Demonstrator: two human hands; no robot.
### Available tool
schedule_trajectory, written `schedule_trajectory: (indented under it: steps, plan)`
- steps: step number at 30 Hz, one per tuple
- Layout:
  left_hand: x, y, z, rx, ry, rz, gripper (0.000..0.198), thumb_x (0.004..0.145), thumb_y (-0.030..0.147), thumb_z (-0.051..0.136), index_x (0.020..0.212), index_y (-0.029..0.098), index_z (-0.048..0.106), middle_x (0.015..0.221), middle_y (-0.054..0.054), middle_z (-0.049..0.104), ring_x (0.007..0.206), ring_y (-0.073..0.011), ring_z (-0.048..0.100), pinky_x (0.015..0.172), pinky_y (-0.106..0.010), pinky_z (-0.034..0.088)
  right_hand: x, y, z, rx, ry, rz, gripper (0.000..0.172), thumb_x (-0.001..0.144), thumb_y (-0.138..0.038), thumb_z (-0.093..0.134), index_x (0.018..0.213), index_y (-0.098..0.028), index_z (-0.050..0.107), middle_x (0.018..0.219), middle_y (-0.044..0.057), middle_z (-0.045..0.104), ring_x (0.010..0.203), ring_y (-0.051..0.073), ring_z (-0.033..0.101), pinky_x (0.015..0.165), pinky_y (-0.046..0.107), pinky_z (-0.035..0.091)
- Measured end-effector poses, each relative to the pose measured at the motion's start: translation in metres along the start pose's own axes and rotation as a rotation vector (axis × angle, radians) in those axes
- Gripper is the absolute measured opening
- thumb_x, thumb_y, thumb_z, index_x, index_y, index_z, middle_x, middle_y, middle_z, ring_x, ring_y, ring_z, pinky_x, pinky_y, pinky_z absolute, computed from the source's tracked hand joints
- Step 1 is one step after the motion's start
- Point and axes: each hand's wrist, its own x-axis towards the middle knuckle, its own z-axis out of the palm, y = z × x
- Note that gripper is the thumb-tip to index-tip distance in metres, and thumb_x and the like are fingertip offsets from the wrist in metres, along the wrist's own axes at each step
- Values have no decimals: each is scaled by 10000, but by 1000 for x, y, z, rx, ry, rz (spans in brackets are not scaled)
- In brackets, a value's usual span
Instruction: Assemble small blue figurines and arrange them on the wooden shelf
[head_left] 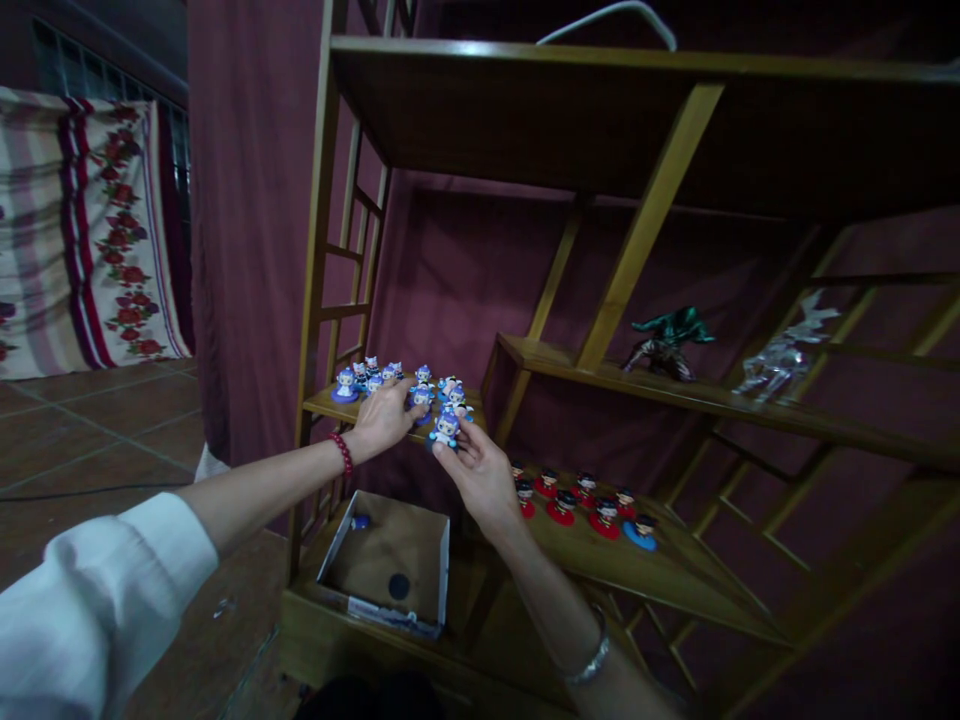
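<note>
Now your right hand point(480, 478) pinches a blue figurine point(445, 430) at its fingertips; whether your left hand point(384, 415) grips any of the shelf figurines point(358, 378) is unclear.

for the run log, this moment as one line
left hand: touching small blue-based toy figurines on wooden shelf | right hand: pinching another blue-based figurine | open cardboard box below
</note>
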Motion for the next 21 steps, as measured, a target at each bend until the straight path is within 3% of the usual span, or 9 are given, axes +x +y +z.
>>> schedule_trajectory:
  steps: [7, 15, 21]
  plan:
    - [3, 10, 3, 156, -71, -17, 332, 810, 390, 465, 1071, 195, 530, 1046, -95, 615, 921, -229, 591, 748, -317, 450, 3, 2, 0, -2, -23, -35, 424, 657, -306, 654, 1045, -156, 574, 1005, 84, 646, 902, 197, 622, 820, 322, 511]
    - [4, 5, -10, 218, -91, -15, 247, 808, 320, 457, 973, 157, 543, 1002, -115, 624, 894, -226, 603, 733, -297, 452, 7, 4, 0, -18, -31, -39, 422, 667, -307, 648, 1055, -164, 566, 1030, 81, 638, 917, 193, 614, 835, 330, 502]
    - [6, 0, -9, 204, -98, 22, 258, 808, 310, 459, 993, 148, 534, 987, -123, 625, 886, -234, 604, 738, -309, 455, 8, -1, 1, -38, -32, -47, 401, 668, -308, 647, 1031, -157, 566, 1015, 78, 643, 923, 185, 611, 837, 309, 496]
